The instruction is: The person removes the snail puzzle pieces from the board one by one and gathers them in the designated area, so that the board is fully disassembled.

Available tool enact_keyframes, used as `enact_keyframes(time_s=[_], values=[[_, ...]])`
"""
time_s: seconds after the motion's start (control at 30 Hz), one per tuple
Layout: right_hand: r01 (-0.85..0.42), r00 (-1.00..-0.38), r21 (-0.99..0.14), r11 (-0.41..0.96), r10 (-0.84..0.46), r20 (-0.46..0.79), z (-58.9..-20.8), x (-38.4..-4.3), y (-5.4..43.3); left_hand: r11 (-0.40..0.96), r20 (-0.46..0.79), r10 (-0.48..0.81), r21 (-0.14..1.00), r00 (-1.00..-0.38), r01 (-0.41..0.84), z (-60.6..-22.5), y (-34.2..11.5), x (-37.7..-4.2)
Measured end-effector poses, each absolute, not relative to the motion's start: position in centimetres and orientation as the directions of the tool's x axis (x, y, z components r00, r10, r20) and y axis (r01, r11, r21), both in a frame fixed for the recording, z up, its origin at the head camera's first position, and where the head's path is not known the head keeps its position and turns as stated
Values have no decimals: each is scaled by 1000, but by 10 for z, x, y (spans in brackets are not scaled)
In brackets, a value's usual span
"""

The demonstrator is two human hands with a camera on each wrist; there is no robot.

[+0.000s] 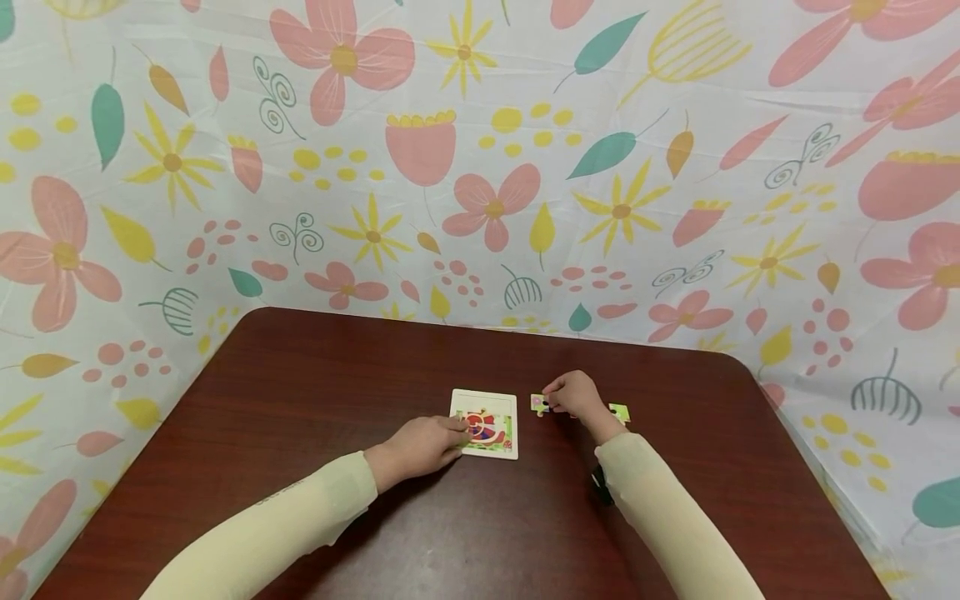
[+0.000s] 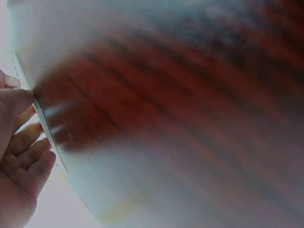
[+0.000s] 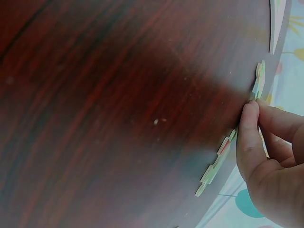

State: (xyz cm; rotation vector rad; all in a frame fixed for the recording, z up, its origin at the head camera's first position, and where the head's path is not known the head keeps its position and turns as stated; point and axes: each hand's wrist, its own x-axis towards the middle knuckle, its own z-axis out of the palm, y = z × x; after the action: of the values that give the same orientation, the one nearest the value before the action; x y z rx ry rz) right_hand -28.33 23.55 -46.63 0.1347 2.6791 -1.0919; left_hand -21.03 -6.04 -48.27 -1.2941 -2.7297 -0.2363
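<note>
Though squarish, puzzle piece (image 1: pixel 537 402); knob (image 1: pixel 540 414) on near side

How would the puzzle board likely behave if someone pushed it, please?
The board has a thin, straight edge, so it is probably stiff and light. Lying flat on the shiny table, it would likely slide rather than tip.

The desk (image 1: pixel 450 533) looks like dark wood, smooth, with a soft shine (the streaks show well in the right wrist view). The puzzle board (image 1: pixel 485 397) seems to be thin wood or stiff card, I can't tell which, with a flat, smooth front like printed paper. The puzzle pieces (image 1: pixel 622 412) look just as stiff and smooth. The sleeves (image 1: pixel 270 523) are soft, matt cloth. The curtain (image 1: pixel 480 92) looks like thin cloth with creases.
</note>
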Motion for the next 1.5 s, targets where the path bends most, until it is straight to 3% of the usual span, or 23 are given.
enact_keyframes(time_s=[0.6,1.07,1.5], values=[[78,-978,-623,779,-61,-198,-464,-287,230,614,153,773,67,-616,787,-478,-60,-212],[104,-976,-638,763,-47,-215,-462,-282,231,626,139,761,99,-633,774,-476,-57,-211],[134,-976,-769,625,-53,-213,-462,-270,235,664,85,734,125,-674,738,-467,-50,-212]])
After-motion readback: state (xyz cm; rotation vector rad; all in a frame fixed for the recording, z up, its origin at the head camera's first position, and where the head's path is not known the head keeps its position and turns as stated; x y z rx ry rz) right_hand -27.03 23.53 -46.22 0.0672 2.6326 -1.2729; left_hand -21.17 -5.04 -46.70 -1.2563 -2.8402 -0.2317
